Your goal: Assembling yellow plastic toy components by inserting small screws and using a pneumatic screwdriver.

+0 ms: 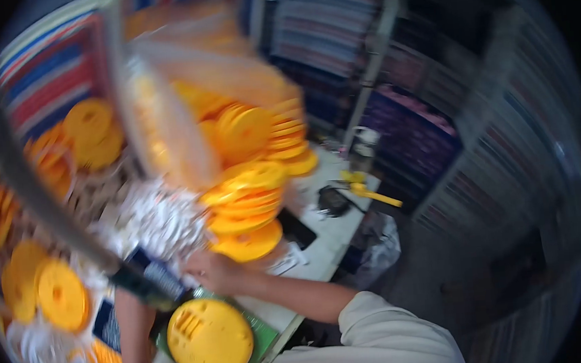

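Green mat before you, yellow disc flat on it, slots toward upper left, long axis unclear; your left hand partly hidden, right hand curled near white pieces, both grips unreadable.

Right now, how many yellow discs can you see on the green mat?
1. The disc lies on the mat, below the right hand in the picture. Any disc directly underneath would be hidden.

Yellow disc on green mat, right hand near white pieces
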{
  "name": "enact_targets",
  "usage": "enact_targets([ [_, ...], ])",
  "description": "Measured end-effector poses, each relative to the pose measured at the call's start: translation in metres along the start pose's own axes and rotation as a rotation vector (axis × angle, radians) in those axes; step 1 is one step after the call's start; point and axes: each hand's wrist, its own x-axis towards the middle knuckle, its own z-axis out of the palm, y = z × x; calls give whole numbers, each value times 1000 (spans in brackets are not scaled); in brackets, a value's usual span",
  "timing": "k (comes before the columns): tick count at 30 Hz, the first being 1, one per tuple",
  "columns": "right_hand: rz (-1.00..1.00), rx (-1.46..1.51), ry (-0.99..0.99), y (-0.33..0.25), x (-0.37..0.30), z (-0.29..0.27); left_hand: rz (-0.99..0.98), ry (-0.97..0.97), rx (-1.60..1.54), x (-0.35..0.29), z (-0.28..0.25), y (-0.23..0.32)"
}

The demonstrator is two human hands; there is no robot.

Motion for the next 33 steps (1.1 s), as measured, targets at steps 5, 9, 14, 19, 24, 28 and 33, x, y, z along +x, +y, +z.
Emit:
enact_targets([
  [5,297,-11,91,-23,-67,-54,-21,-300,136,9,45,-52],
  [9,462,68,94,-26,-121,-64,124,-352,216,24,58,-51],
  [14,540,143,127,-35,-141,-48,88,-521,326,34,30,-14],
  [19,336,51,210,-25,-142,-26,184,-409,325,-1,-6,-14],
  [24,417,269,92,-28,-124,-10,-147,-535,370,-42,-44,-22],
  [28,692,494,81,-4,-124,3,439,-215,70,12,35,-40],
  [33,429,109,173,-32,-95,-35,8,-390,-222,27,60,-26],
])
